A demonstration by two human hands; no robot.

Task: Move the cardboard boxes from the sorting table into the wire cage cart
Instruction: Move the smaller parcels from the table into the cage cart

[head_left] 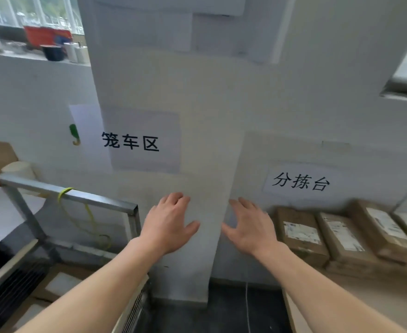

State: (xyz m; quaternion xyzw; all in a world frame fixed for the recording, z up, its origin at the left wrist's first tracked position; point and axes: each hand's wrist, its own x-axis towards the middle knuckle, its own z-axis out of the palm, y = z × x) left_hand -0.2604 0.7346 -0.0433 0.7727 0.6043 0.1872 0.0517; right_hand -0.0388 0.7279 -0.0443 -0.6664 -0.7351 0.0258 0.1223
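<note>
Both hands out in front of the white pillar (197, 140), well apart from any box. Left hand (167, 223): fingers straight and loosely spread, thumb out, holding nothing. Right hand (250, 227): same, spread flat, empty.

Cardboard boxes (301, 234) in a row on the sorting table (366, 299), against the wall under the sign (301, 182). At least four labelled tops in view, with what looks like a lower layer beneath; the row runs off the right edge, so no full count.

Wire cage cart (77, 195) at lower left, yellow cord (87, 215) looped on its top rail. Down inside, a flat brown box with a white label (60, 282), possibly a second nearer the camera.

Judgement: early to middle. Something is loaded, the bulk waits on the table. Next pick is likely the nearest box, just beside the right hand
</note>
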